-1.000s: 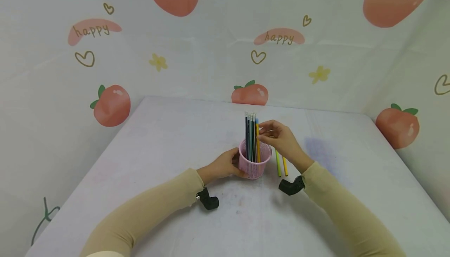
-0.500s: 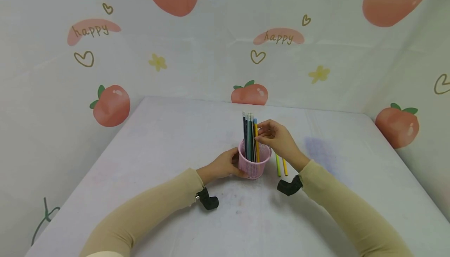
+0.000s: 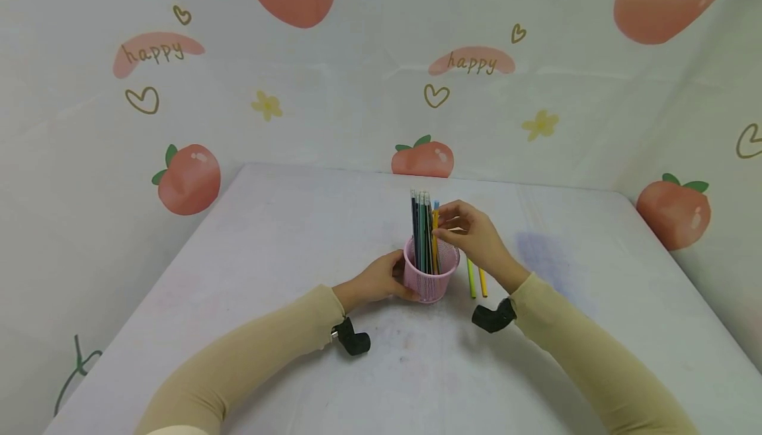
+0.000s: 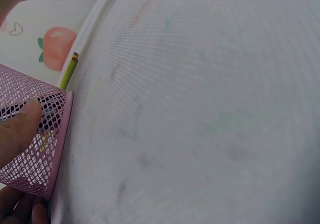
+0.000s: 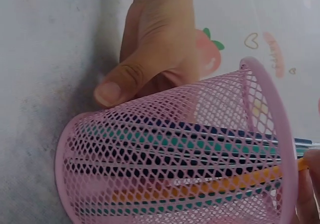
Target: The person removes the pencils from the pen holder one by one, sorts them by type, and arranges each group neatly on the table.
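A pink mesh pencil cup stands upright on the table, and my left hand grips it from the left side. In the left wrist view the thumb presses the mesh low on the wall near the base. Inside the cup lean several dark and green pencils, eraser ends up. My right hand is at the cup's right rim and pinches a yellow pencil with a blue tip. In the right wrist view this yellow pencil slants inside the mesh, its lower end within the cup.
To the right of the cup a green pencil and another yellow pencil lie on the white table, partly behind my right hand. A white cloth wall printed with peaches rises behind the table. Black wrist mounts hang from both sleeves.
The pinched yellow pencil has tilted: its blue top has shifted slightly right, away from the dark pencils, and its lower part left. My left hand and the cup have barely moved.
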A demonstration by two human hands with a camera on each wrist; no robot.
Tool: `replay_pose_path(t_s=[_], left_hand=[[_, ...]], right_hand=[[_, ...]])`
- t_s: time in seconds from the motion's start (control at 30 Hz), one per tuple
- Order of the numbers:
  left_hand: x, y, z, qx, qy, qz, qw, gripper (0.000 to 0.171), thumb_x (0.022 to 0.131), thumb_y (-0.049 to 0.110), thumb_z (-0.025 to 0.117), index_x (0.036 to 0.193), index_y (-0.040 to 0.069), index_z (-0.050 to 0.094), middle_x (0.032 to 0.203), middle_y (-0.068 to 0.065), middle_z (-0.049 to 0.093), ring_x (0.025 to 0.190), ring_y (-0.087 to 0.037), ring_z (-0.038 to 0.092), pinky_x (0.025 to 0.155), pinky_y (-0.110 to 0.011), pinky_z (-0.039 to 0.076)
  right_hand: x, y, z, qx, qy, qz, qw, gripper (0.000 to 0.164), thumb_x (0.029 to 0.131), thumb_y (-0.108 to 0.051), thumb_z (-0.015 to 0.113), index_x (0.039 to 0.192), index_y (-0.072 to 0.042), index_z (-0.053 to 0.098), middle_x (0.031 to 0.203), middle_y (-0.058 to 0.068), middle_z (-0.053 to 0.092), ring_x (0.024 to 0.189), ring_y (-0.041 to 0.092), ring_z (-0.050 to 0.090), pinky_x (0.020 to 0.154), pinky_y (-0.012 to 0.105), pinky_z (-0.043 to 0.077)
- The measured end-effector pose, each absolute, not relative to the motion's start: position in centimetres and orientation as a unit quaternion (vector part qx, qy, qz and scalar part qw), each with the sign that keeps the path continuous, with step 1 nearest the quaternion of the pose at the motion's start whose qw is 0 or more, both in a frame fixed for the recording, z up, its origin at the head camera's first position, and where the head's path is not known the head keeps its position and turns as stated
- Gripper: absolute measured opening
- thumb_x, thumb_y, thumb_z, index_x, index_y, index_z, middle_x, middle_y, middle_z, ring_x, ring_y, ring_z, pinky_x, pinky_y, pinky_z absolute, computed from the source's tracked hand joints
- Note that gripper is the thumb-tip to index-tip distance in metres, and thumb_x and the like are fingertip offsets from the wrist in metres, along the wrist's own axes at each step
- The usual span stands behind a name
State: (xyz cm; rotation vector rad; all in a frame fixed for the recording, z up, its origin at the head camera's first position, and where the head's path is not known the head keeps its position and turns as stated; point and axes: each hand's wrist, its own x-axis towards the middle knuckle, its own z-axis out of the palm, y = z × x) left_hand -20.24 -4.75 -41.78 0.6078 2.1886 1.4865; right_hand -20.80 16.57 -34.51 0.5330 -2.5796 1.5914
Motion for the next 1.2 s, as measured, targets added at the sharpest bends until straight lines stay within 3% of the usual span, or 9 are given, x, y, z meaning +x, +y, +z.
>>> replay_pose_path(t_s=[0.2,0.4,0.53,0.77,1.2], left_hand=[[-20.2,-4.7,-41.8,0.214,0.789,0.536,0.212,0.087,0.072,0.005,0.084,0.145,0.004,0.038,0.140,-0.012,0.053,0.130,-0.026,0.050,0.113,-0.040,0.036],[-20.3,-4.7,-41.8,0.215,0.790,0.534,0.210,0.087,0.072,0.005,0.084,0.145,0.004,0.038,0.140,-0.011,0.053,0.130,-0.026,0.050,0.113,-0.040,0.036],[-20.3,-4.7,-41.8,0.216,0.790,0.533,0.212,0.086,0.072,0.005,0.084,0.144,0.003,0.039,0.139,-0.011,0.053,0.129,-0.026,0.050,0.113,-0.040,0.036],[-20.2,-4.7,-41.9,0.212,0.793,0.531,0.210,0.084,0.071,0.005,0.084,0.143,0.004,0.040,0.136,-0.010,0.055,0.126,-0.025,0.053,0.112,-0.040,0.038],[-20.2,-4.7,-41.9,0.210,0.792,0.535,0.208,0.086,0.070,0.003,0.085,0.143,0.003,0.040,0.136,-0.011,0.055,0.127,-0.025,0.052,0.113,-0.039,0.037]], right_hand=[[-21.1,16.9,-34.1,0.188,-0.832,0.518,0.067,0.031,0.086,-0.007,0.072,0.114,-0.001,0.059,0.107,0.012,0.062,0.095,0.020,0.065,0.083,0.023,0.054],[-21.4,17.4,-33.4,0.210,-0.782,0.582,0.078,0.031,0.086,0.000,0.069,0.113,0.006,0.056,0.102,0.004,0.059,0.090,0.007,0.064,0.075,0.024,0.059],[-21.4,17.9,-32.7,0.210,-0.760,0.609,0.087,0.029,0.087,0.002,0.068,0.112,0.005,0.055,0.102,0.006,0.060,0.091,0.007,0.063,0.074,0.026,0.059],[-21.4,19.1,-31.2,0.212,-0.710,0.662,0.111,0.024,0.088,0.003,0.066,0.107,-0.011,0.061,0.103,0.001,0.061,0.090,0.009,0.063,0.074,0.025,0.059],[-21.4,22.2,-29.3,0.170,-0.633,0.745,0.123,0.037,0.086,0.009,0.064,0.118,-0.009,0.062,0.097,0.002,0.062,0.085,0.010,0.066,0.073,0.025,0.059]])
